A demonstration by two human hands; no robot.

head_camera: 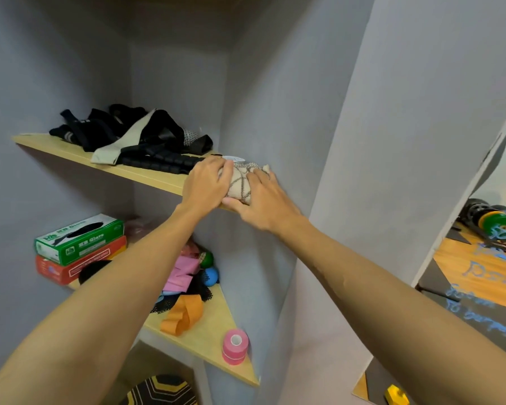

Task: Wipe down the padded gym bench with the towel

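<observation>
A folded beige towel (241, 182) with a thin dark line pattern lies at the right end of the upper wooden shelf (105, 165), close to the grey wall. My left hand (206, 185) grips its left side with curled fingers. My right hand (263, 197) lies over its right side, thumb under the front edge and fingers wrapped on top. Both arms reach up from below. The padded gym bench is not in view.
Black straps and a beige band (135, 138) lie heaped on the upper shelf, and a white lid (233, 158) shows behind the towel. On the lower shelf (216, 340) sit glove boxes (79, 244), coloured bands, balls and a pink tape roll (235, 346). A mirror (485, 258) at right reflects weight plates.
</observation>
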